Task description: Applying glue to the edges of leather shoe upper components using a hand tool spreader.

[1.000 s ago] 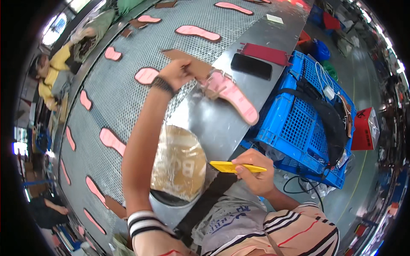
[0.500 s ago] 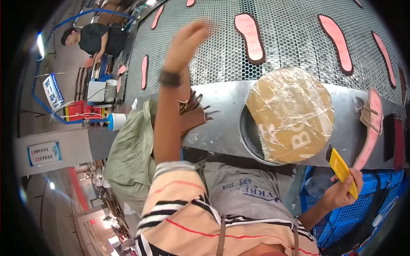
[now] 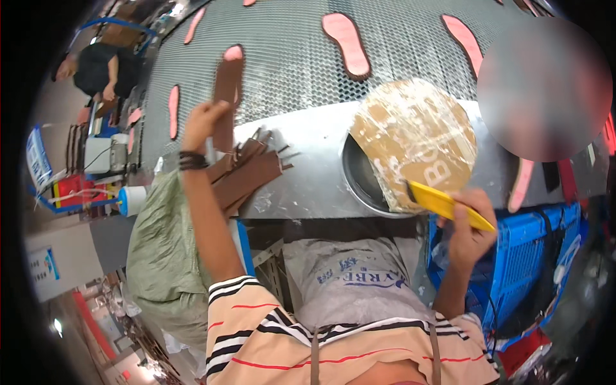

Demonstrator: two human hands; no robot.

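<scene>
My left hand (image 3: 206, 122) is closed on the lower part of a long brown strip (image 3: 226, 90). That strip lies partly over a pink insole (image 3: 235, 51) with a dark rim, on the grey mesh surface (image 3: 282, 64). Beside my left wrist is a pile of brown strips (image 3: 247, 183) on the metal ledge (image 3: 308, 186). My right hand (image 3: 473, 221) grips a yellow-handled brush (image 3: 452, 206), its dark tip pointing left. The tip is close to the lower edge of a round, plastic-wrapped cardboard cover (image 3: 417, 141), which partly covers a metal bowl (image 3: 359, 170).
More pink insoles (image 3: 346, 45) are spaced across the mesh. A blue plastic crate (image 3: 523, 256) stands at the right, a green sack (image 3: 160, 250) at the left. A co-worker (image 3: 106, 70) stands far left. A large blurred patch hides the right side.
My left hand has come down and left and now holds a brown strip. My right hand has brought the brush leftward and up, to the bowl's cover. The whole view has shifted.
</scene>
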